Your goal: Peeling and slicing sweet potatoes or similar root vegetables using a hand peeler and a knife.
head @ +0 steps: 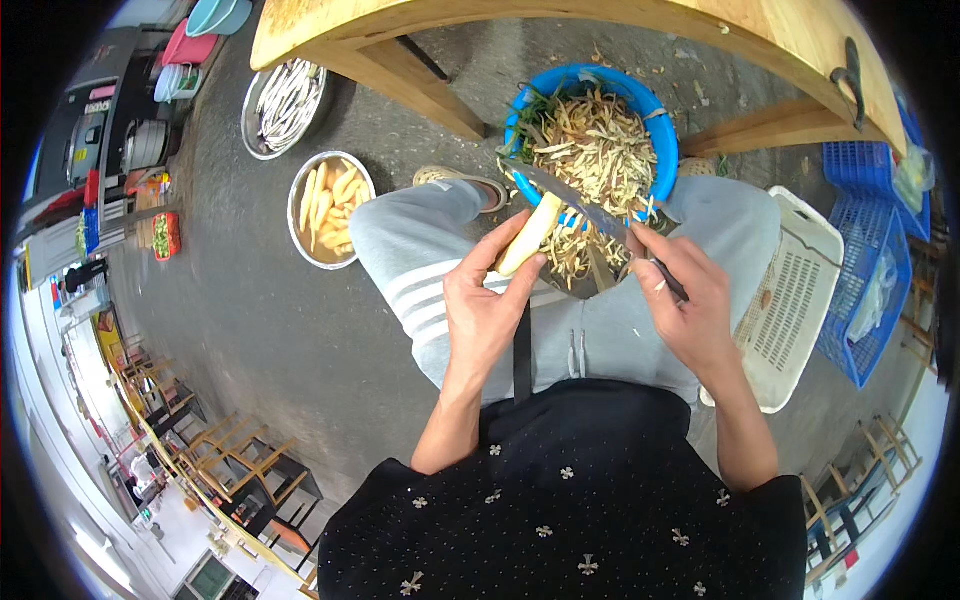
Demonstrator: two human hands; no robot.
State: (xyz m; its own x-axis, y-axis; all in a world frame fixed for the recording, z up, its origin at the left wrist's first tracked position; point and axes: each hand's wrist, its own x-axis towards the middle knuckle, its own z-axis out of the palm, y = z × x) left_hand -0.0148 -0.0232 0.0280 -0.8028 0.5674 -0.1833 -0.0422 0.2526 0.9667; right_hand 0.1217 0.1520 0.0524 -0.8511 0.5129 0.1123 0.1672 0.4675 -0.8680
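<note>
My left hand [487, 300] holds a pale peeled root vegetable [529, 234] between thumb and fingers, tilted up to the right. In my right hand [686, 300] is the dark handle of a knife [577, 201] with a long metal blade. The blade slants up to the left and lies over or against the root's upper end; contact is unclear. Below both hands, a blue plastic tub [666, 150] between the knees holds a heap of peelings [592, 150] and some green leaves.
A steel bowl [294, 225] of peeled roots stands left of the knee, with a metal basin [250, 124] of long white pieces beyond it. A wooden table [600, 13] spans the top. At right lie a white plastic basket [817, 300] and blue crates [862, 292].
</note>
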